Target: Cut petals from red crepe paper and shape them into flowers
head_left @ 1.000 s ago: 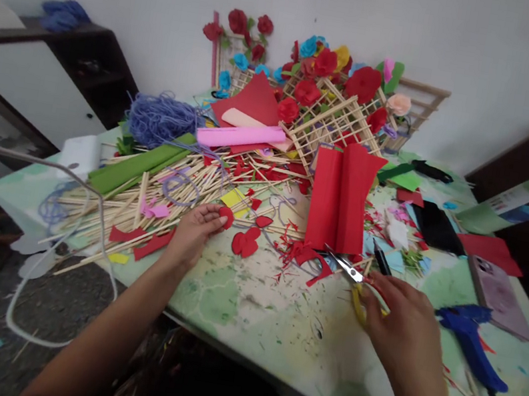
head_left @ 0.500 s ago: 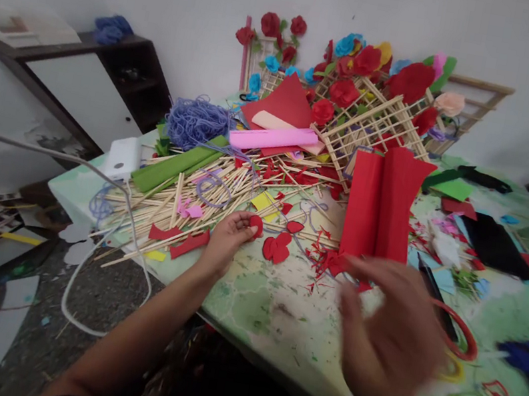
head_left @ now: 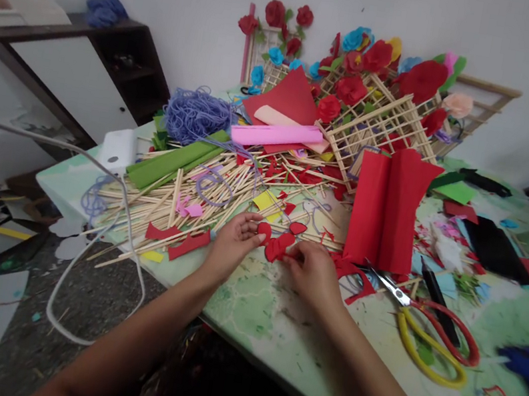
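My left hand (head_left: pixel 234 243) pinches a small round red paper petal (head_left: pixel 264 232) between thumb and fingers, just above the table. Close to its right, my right hand (head_left: pixel 311 272) has its fingertips closed at the edge of a little cluster of red paper petals (head_left: pixel 277 246). Whether one petal or several are in that pinch is hard to make out. Another red petal with a dark edge (head_left: pixel 297 228) lies just behind the cluster. To the right, scissors with red and yellow handles (head_left: pixel 428 372) rest on the table, their blades slightly apart near red paper scraps (head_left: pixel 356 282).
A folded red paper sheet (head_left: pixel 386 211) stands behind my right hand. Thin wooden sticks (head_left: pixel 161 211), purple yarn (head_left: pixel 197 118) and a pink paper roll (head_left: pixel 277 135) crowd the back left. Paper flowers on wooden lattices (head_left: pixel 384 120) lean against the wall. A white cable (head_left: pixel 57 288) loops off the left edge.
My right hand has moved left from near the scissors to the petal cluster and closed its fingers there. The scissors are now uncovered. My left hand keeps its petal.
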The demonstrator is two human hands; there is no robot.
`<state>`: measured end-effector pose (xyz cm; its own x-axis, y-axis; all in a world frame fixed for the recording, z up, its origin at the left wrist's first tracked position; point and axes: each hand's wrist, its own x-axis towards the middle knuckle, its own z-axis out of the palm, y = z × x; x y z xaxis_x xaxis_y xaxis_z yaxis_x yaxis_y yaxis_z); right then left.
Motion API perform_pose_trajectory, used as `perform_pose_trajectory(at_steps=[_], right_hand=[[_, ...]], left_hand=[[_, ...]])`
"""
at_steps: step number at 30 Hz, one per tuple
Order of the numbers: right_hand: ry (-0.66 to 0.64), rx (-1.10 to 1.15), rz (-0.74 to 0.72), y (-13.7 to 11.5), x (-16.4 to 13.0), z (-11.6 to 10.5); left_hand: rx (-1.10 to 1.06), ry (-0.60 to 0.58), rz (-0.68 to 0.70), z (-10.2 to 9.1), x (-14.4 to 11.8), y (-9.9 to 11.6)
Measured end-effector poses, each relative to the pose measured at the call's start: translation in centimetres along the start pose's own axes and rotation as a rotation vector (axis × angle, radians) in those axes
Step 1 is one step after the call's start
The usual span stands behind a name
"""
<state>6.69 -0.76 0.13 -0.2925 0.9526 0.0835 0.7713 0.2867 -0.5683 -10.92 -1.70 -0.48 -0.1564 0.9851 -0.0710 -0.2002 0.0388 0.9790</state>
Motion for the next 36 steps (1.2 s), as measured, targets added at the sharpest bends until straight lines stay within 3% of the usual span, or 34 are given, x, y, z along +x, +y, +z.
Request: perform_pose_trajectory(at_steps=[5, 9, 16, 27, 36], right_hand=[[-0.002, 0.324, -0.045, -0.8, -0.4, -1.0], [-0.013, 0.313, -0.114, -1.5, -0.9, -1.4], [0.058, 0.338, 0.038, -1.0, -0.9, -0.8], [-0.050, 0.438, 0.047, -0.5, -0.7, -0.8], [-0.018, 0.527, 0.105, -0.4, -0.6, -0.9]], left_hand=[[0.075, -0.053, -0.002, 0.4, -0.3, 0.0], [0.117, -0.153, -0.070, 0.8, -0.6, -0.1], [0.091, -0.307, -0.151, 1.2, -1.0, 0.2], [0.023, -0.371, -0.142, 1.2, -1.1, 0.4], [0.007, -0.367, -0.244, 1.3, -1.1, -0.1]])
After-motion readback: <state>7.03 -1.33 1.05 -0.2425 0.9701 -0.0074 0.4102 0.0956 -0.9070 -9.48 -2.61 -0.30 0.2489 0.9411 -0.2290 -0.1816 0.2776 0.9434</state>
